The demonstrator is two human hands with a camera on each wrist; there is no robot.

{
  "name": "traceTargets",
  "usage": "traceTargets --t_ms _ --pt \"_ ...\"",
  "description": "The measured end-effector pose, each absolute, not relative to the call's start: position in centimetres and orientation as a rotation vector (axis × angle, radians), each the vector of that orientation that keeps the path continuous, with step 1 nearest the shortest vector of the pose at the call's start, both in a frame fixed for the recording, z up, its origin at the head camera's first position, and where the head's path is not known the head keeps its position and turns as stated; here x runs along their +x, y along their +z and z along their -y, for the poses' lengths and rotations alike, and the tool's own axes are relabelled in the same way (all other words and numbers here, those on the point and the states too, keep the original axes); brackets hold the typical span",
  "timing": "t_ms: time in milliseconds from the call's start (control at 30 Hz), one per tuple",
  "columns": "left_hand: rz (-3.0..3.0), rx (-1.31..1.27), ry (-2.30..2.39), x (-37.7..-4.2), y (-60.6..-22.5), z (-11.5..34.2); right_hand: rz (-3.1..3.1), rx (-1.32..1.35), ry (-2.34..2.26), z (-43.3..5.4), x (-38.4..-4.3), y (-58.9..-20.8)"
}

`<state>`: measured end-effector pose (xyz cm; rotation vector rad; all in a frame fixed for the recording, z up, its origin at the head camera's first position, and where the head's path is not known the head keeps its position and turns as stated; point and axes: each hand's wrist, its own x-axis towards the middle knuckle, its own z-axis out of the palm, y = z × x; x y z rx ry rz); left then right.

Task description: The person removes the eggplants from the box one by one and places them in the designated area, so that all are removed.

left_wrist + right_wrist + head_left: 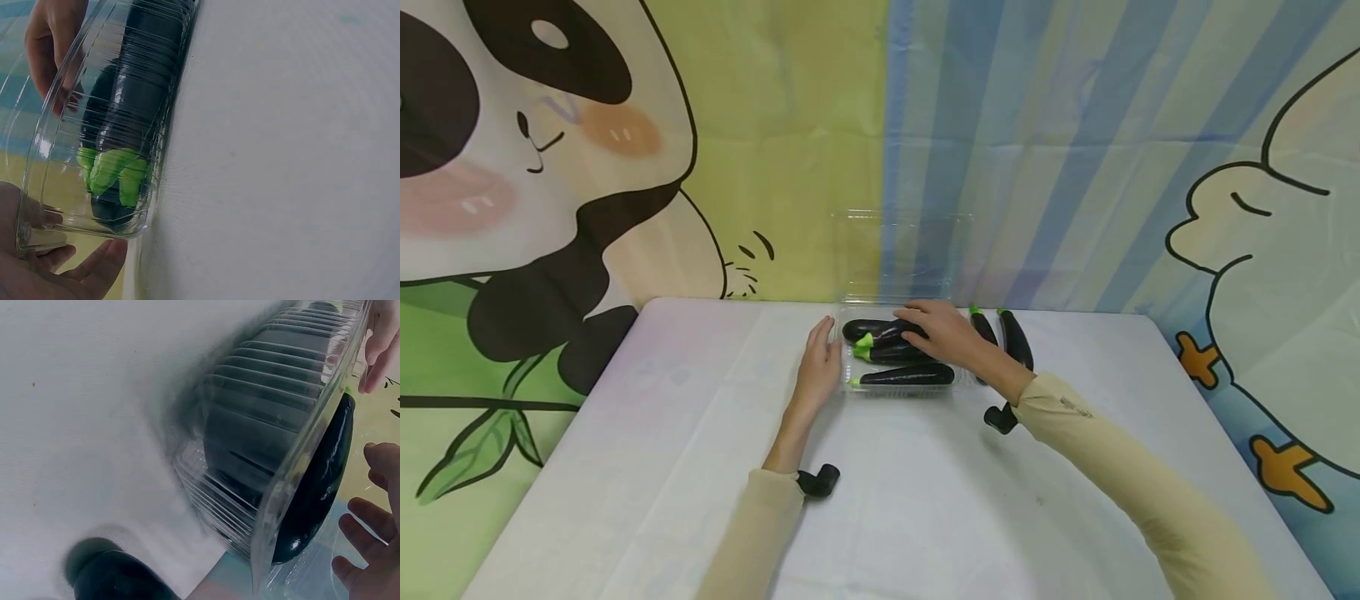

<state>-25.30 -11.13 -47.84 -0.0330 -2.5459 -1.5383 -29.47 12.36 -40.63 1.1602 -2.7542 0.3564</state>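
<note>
A clear plastic clamshell box (898, 395) stands at the back of the table with several dark eggplants in it. One eggplant (910, 375) lies along its near side; others, with bright green caps, lie behind, partly covered by my right hand (943, 329). That hand is over the box's right half; in the right wrist view its fingers (365, 531) are spread, beside a dark eggplant (319, 481) at the rim. My left hand (820, 367) rests with straight fingers along the left wall. In the left wrist view its fingertips (115, 247) touch the box's end.
The box's clear lid (902, 254) stands raised at the back, before the striped curtain. Right of the box lie two more eggplants, one (982, 325) partly behind my right wrist and one (1017, 340) farther right. White cloth (917, 500) covers the table.
</note>
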Motion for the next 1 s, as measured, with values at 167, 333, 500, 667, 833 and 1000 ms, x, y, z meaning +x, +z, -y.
traceTargets --t_ms 167,333,500,667,833,1000 --pt "2.563 -0.033 -1.521 -25.3 -47.9 11.2 2.761 1.177 0.333 -12.1 -29.8 -40.7" --pt "2.563 -0.027 -1.517 -25.4 -47.8 11.2 2.777 1.195 0.347 -12.0 -30.3 -40.8" --pt "2.551 -0.033 -1.528 -25.4 -47.8 11.2 2.771 1.223 0.344 -11.9 -30.7 -41.0" --pt "2.554 -0.048 -1.518 -25.3 -47.9 11.1 2.800 1.237 0.301 -11.8 -30.9 -41.2" --pt "2.547 -0.039 -1.524 -25.3 -47.9 11.1 2.815 1.238 0.278 -11.6 -31.2 -41.3" --pt "2.543 -0.021 -1.542 -25.2 -47.8 11.1 2.809 1.245 0.265 -11.5 -31.3 -41.6"
